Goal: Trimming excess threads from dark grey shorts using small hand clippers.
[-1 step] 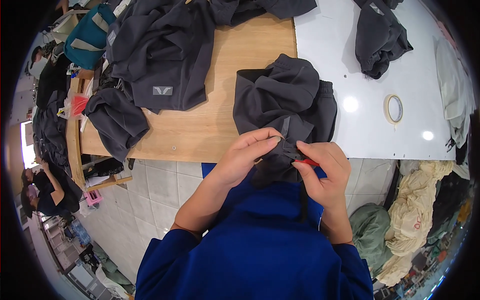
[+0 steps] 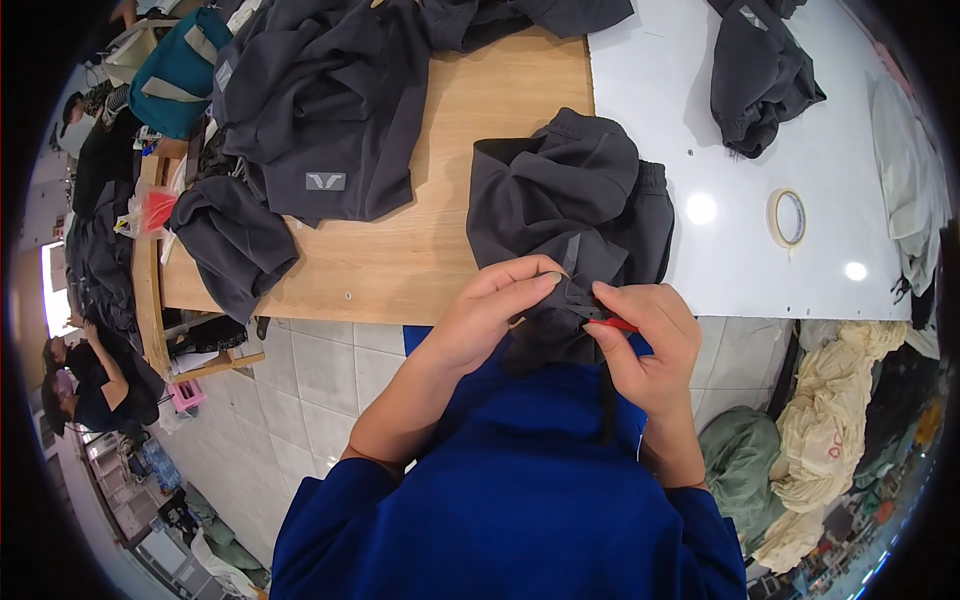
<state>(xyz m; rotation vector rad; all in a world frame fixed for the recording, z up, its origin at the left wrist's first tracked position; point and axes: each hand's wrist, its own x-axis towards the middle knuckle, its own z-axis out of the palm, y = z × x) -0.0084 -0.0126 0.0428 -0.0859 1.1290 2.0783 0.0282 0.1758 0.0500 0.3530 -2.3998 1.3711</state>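
A dark grey garment with gathered elastic edges lies bunched at the front of the table, partly hanging over its near edge. My left hand pinches a fold of it between thumb and forefinger. Close by on the right, my right hand grips a small red-handled tool between thumb and fingers. Its thin tip meets the cloth just right of my left fingertips. Most of the handle is hidden by my fingers, so its exact kind does not show.
More dark grey garments lie at the left and back of the table. One garment and a tape roll are on the white surface at right. Cream cloth is heaped lower right. A person sits far left.
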